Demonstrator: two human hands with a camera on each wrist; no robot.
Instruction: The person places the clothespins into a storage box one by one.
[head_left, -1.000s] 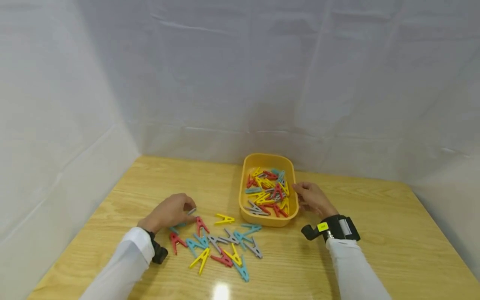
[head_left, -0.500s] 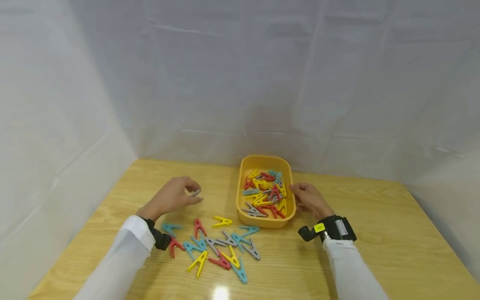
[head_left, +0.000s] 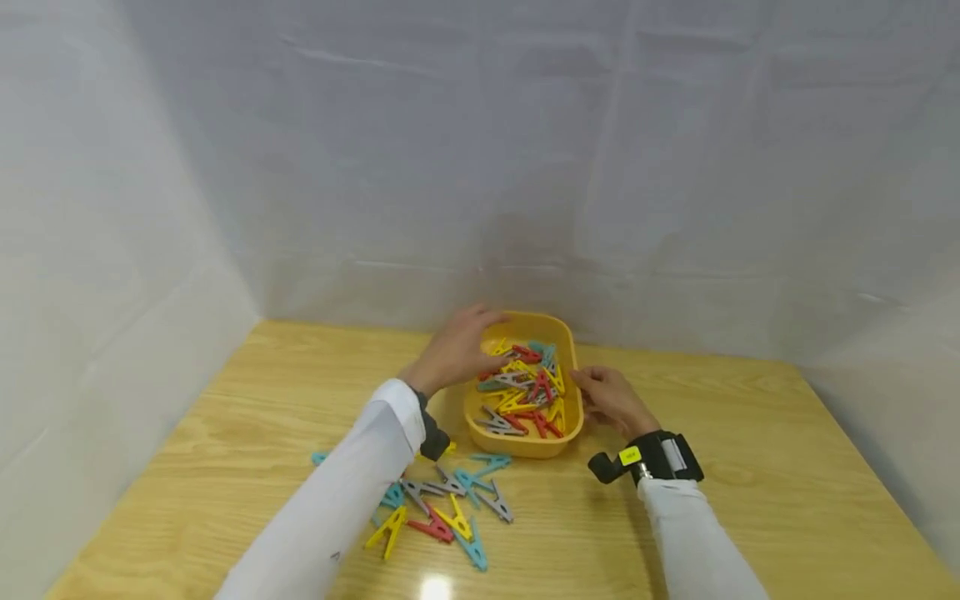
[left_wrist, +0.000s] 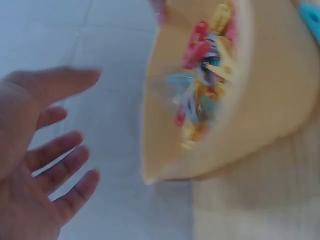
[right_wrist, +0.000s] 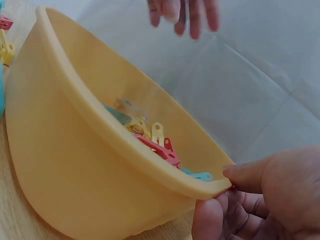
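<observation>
Yellow tub (head_left: 525,446) of clothes pegs (head_left: 525,387): my left hand (head_left: 453,350) hovers over it, fingers spread and empty; my right hand (head_left: 611,400) pinches its rim.

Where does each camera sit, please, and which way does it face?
Head: above, looking forward and down at the table, both sleeves and hands showing.
Left wrist: beside the yellow tub, showing the open left hand.
Right wrist: low beside the tub, right hand pinching its rim.
All views share the tub and its clothespins.
</observation>
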